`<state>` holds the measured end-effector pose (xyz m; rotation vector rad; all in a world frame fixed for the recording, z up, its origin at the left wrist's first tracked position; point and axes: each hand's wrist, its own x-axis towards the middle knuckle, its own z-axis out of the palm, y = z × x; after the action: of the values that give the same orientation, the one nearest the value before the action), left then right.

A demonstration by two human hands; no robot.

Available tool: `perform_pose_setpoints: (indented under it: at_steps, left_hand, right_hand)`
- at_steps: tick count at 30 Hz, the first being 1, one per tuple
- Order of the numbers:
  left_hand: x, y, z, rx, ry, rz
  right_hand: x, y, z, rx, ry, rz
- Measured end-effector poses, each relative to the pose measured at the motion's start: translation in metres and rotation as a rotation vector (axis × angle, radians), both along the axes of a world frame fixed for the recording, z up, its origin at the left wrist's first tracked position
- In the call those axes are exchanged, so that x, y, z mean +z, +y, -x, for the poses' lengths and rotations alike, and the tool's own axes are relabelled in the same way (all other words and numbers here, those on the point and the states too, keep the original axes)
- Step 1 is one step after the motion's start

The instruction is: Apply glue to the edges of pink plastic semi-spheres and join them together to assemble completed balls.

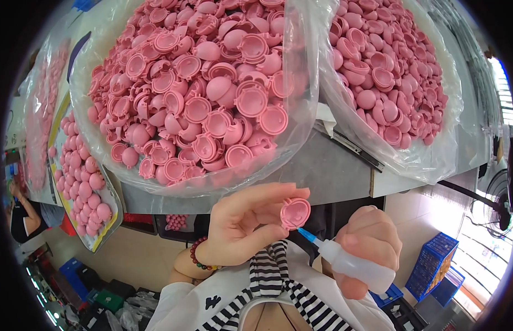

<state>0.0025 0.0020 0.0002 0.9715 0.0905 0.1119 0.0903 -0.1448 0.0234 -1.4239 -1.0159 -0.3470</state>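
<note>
Between the thumb and fingers of my left hand [240, 223] is a pink plastic half-shell [296, 213], its hollow side facing up. My right hand [372, 243] is wrapped round a white squeeze bottle [355, 265] with a blue needle tip [307, 235]. The tip touches or nearly touches the shell's lower rim; any liquid is too small to make out. Beyond my hands, a clear plastic bag [300, 132] lies spread on the table, heaped with pink half-shells [197, 109].
A second clear bag [452, 116] of pink pieces lies at the right, with a utility knife [358, 151] between the bags. On the left, a tray [110, 229] holds round pink balls [82, 190]. Blue crates [431, 265] stand on the floor at right. Another person's arm [26, 207] shows far left.
</note>
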Motion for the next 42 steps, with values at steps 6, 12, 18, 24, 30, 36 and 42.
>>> perform_pose_setpoints:
  at_steps: [6, 12, 18, 24, 30, 36, 42]
  left_hand:
    - [0.0004, -0.0024, -0.0003, 0.021, 0.009, 0.024]
    - [-0.0014, -0.0014, 0.0005, 0.022, 0.002, 0.025]
    - [-0.0009, -0.0007, 0.0002, 0.009, 0.002, 0.026]
    - [-0.0013, -0.0001, -0.0004, 0.018, 0.017, 0.029]
    - [-0.0006, -0.0009, -0.0009, 0.025, 0.015, 0.034]
    - [-0.0007, -0.0004, 0.0002, 0.036, 0.021, 0.057]
    - [-0.0011, 0.0001, -0.0002, 0.031, 0.028, 0.052]
  right_hand:
    - [0.0025, 0.0003, 0.0033, -0.045, 0.064, 0.007]
    - [0.0005, 0.0001, 0.0023, -0.047, 0.06, -0.013]
    - [-0.0002, 0.0016, 0.0018, -0.023, 0.015, -0.022]
    - [-0.003, 0.0007, -0.0005, -0.021, 0.016, -0.036]
    - [-0.0023, 0.0014, 0.0046, -0.045, 0.076, -0.04]
    - [-0.0055, 0.0063, 0.0062, -0.075, 0.097, -0.074]
    - [-0.004, 0.0056, 0.0064, -0.1, 0.081, -0.048]
